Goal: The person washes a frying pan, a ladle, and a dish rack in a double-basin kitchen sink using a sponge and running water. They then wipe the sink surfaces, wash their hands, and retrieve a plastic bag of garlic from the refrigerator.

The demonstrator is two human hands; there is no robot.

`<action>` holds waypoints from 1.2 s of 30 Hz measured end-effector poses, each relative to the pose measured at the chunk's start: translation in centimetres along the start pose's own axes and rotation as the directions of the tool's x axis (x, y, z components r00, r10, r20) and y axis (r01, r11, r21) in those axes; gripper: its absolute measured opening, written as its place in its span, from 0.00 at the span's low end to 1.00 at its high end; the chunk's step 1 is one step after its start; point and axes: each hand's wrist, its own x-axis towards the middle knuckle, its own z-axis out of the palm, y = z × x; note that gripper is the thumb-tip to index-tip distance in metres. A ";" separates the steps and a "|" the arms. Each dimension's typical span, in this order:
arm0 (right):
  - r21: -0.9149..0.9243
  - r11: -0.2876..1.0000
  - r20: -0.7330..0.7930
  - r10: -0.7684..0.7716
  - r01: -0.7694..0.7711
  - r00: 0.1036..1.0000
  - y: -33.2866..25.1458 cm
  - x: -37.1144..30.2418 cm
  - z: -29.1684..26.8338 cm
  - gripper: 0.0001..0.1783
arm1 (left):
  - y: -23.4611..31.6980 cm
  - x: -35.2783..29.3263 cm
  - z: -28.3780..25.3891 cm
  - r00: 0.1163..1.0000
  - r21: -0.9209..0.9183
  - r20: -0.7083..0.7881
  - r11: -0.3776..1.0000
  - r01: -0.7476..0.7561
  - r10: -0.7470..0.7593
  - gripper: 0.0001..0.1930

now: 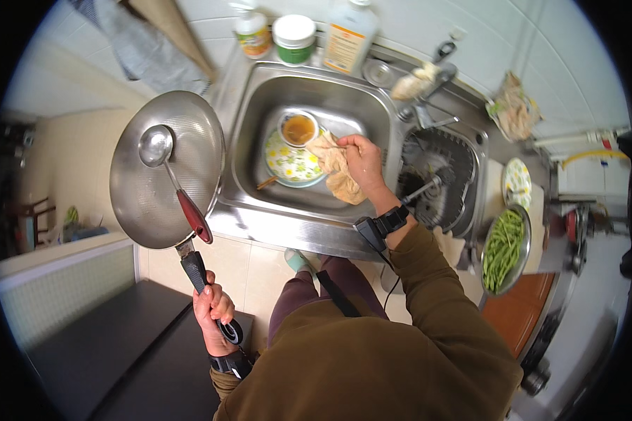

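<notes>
Pan (137, 196) likely heavy; left hand (214, 307) grips handle (192, 269), best hold, ladle (156, 146) beyond. Right hand (365, 165) pinches limp, maybe wet cloth (340, 179).

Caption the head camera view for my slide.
At a sink, the left hand holds a pan with a ladle inside; the right hand holds a cloth.

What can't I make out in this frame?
In the head view:
Part of the floral plate: covered by the bowl and cloth.
Part of the pan handle: behind the left hand.
Right hand: palm hidden by its back.
Green item, far left: too blurred.
</notes>
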 end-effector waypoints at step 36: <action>-0.729 0.640 0.244 -0.090 0.244 0.966 3.2 -16.9 -2.1 0.31 | 2.3 0.9 0.2 0.898 0.289 -0.079 0.852 0.436 -0.432 0.08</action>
